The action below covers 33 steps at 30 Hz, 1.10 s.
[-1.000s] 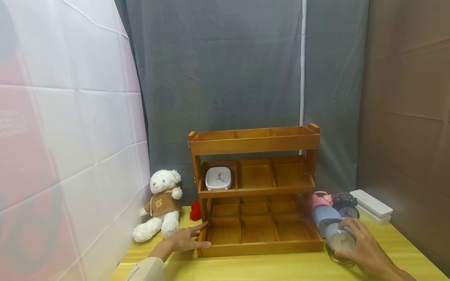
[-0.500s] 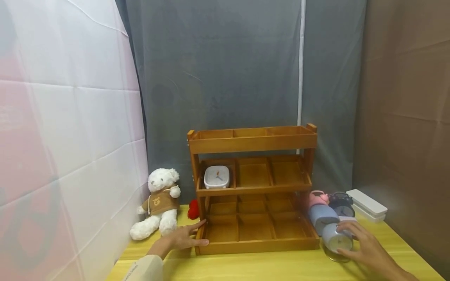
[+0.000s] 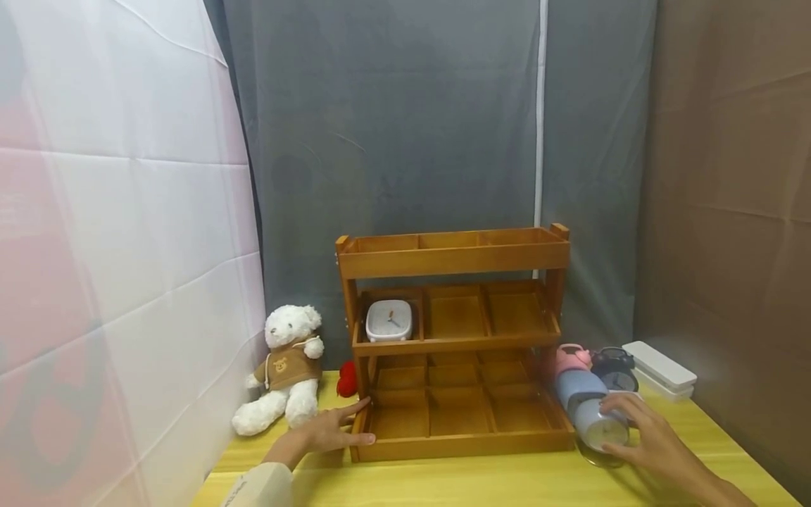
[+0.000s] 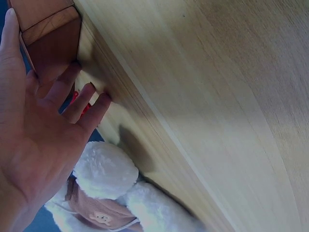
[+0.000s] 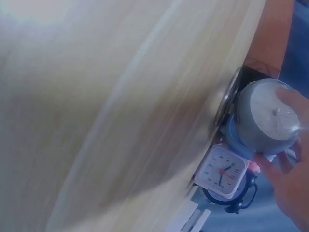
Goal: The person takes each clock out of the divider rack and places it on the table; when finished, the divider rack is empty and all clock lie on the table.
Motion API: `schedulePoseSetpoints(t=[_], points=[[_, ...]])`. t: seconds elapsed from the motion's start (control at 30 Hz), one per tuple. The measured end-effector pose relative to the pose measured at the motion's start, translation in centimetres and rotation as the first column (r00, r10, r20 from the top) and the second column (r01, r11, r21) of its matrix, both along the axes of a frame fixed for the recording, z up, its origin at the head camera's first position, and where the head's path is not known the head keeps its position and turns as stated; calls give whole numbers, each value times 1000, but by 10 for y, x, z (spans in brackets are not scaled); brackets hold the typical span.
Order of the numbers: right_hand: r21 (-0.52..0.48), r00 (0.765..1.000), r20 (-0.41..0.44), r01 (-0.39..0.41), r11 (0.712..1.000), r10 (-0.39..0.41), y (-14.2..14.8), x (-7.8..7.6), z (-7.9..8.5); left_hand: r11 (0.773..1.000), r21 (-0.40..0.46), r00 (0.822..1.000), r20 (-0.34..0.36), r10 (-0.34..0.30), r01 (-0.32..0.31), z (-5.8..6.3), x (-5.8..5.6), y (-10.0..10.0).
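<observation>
My right hand grips a round grey-blue clock by its side, thumb and fingers around its rim. The right wrist view shows the pale face of this round clock, tilted above a thin metal ring base. My left hand touches the left side of a brown wooden tiered shelf at its bottom tray, fingers extended. In the left wrist view the left hand is spread beside the wood. A white rounded-square clock sits in the middle tier's left compartment.
Right of the shelf stand a blue clock, a pink clock, a black twin-bell clock and a white square clock. Behind them lies a white box. A white teddy bear and a red object stand left.
The head view has shifted slightly. My right hand keeps hold of the round clock, which has moved a little to the left. The left hand stays against the shelf.
</observation>
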State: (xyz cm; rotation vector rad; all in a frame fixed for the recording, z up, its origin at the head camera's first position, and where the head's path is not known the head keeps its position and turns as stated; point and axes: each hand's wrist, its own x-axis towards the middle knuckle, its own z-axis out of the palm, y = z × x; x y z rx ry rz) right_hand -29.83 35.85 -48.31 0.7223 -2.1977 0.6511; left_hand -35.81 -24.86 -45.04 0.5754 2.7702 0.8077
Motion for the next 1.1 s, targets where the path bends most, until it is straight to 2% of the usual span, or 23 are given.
schedulePoseSetpoints(t=[0.2, 0.53, 0.7, 0.9, 1.1], points=[[39, 999, -32, 4, 999, -2, -2, -1, 8, 1000, 9, 1000, 10, -8, 8, -2, 2, -2], [44, 996, -73, -47, 998, 51, -13, -12, 35, 1000, 25, 1000, 18, -13, 12, -3, 1, -4], [42, 996, -75, -51, 998, 54, -24, -17, 52, 1000, 13, 1000, 10, -16, 16, -1, 3, -3], [101, 991, -119, -42, 994, 54, -43, -24, 75, 1000, 21, 1000, 9, -17, 16, 1, 2, -1], [64, 994, -60, -82, 995, 86, -69, -32, 96, 1000, 24, 1000, 10, -9, 9, 3, 1, 0]])
